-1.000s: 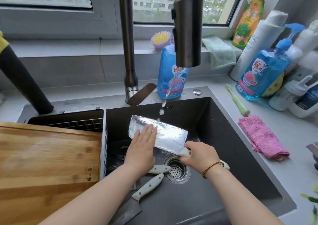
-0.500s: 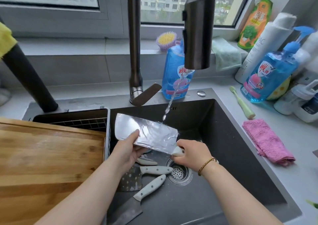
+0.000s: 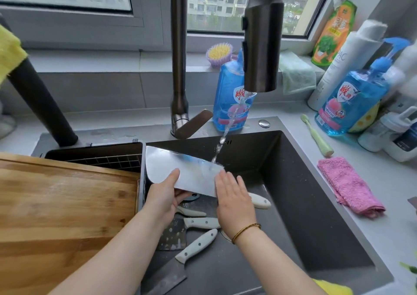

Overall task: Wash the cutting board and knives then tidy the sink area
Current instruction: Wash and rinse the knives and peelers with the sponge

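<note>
Steel cleaver (image 3: 191,170) lies crosswise between my hands over the sink (image 3: 316,215), blade to my left and white handle (image 3: 259,201) poking out to the right from under my right hand (image 3: 234,202). My left hand (image 3: 164,195) pinches the blade's near edge, thumb on top. The right lies flat with fingers straight at the handle end, where the water (image 3: 225,132) lands, so I judge it better placed to rub leftward along the blade.

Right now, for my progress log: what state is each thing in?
Faucet: running, water hitting the cleaver.
Cleaver: wet, gripped by left hand, right hand flat on it.
Speckled knife: dirty, lying in the sink.
Cutting board: lying flat over the sink's left side.
</note>
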### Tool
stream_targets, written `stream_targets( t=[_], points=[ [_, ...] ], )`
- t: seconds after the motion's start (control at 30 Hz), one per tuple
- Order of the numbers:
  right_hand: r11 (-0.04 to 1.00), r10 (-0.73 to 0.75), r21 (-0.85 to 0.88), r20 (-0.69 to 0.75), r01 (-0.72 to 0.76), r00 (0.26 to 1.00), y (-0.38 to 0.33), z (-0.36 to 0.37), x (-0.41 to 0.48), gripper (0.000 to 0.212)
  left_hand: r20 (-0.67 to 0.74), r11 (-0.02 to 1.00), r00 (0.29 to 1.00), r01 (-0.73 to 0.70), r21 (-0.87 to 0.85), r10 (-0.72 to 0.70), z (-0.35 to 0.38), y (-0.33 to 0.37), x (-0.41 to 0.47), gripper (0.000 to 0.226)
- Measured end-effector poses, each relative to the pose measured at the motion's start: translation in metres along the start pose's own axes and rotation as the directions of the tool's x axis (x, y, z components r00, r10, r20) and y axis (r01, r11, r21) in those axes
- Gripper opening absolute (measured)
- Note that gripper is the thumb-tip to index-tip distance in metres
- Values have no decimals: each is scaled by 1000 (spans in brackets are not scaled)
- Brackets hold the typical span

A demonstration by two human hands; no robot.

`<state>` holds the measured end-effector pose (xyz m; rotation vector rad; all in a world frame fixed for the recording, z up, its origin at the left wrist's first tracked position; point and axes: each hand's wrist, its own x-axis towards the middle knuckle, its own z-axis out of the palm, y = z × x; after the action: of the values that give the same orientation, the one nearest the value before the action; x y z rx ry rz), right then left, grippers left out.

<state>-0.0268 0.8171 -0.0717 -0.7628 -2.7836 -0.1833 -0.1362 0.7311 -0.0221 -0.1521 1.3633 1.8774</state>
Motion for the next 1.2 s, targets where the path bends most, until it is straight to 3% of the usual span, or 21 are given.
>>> stream_targets(
  t=[0.2,0.33,0.4,0.47,0.5,0.57,0.67,0.8,0.87,0.93,1.0,1.07,1.13,1.2],
  points=[
    [998,-40,35,-96,43,995,-10,0,-3,50,-3,998,1000,-27,61,28,1,1,-4,14],
    [996,9,91,-149,5,989,4,-5,-3,64,-26,998,999,-34,59,35,1,9,-9,12],
    [988,17,151,-231,19,973,5,-6,-5,50,-43,998,999,-4,66,7,0,11,-13,9],
    [983,14,179,-319,46,948,3,-8,-6,18,-43,997,999,5,76,-1,-3,13,-20,13],
    [981,7,184,-352,62,936,3,-9,-6,16,-26,996,1000,-2,90,5,-6,14,-24,14],
    [973,-20,209,-350,98,936,-1,-15,-8,37,40,990,999,-23,137,17,-13,15,-37,15],
    [958,-59,251,-304,139,951,-13,-38,-12,28,138,965,989,-88,245,55,-29,15,-61,24],
    [890,24,456,-48,1,999,-39,-76,-9,23,54,927,993,-119,357,106,-51,10,-87,24],
    [782,41,615,116,-104,992,-53,-86,-7,21,11,906,994,-106,410,111,-66,8,-98,19],
    [655,78,732,183,-189,980,-70,-94,-2,17,-12,870,991,-111,480,132,-80,8,-107,11],
    [470,106,833,276,-293,955,-90,-102,4,17,-16,840,988,-122,529,154,-94,8,-114,5],
    [259,90,879,391,-401,916,-108,-110,10,15,18,794,987,-142,591,163,-105,9,-121,8],
    [114,45,870,478,-480,877,-126,-119,16,15,74,764,984,-172,622,161,-112,11,-128,18],
    [-50,-4,836,546,-546,838,-146,-122,22,18,131,797,985,-168,580,112,-116,16,-137,21]
  ],
)
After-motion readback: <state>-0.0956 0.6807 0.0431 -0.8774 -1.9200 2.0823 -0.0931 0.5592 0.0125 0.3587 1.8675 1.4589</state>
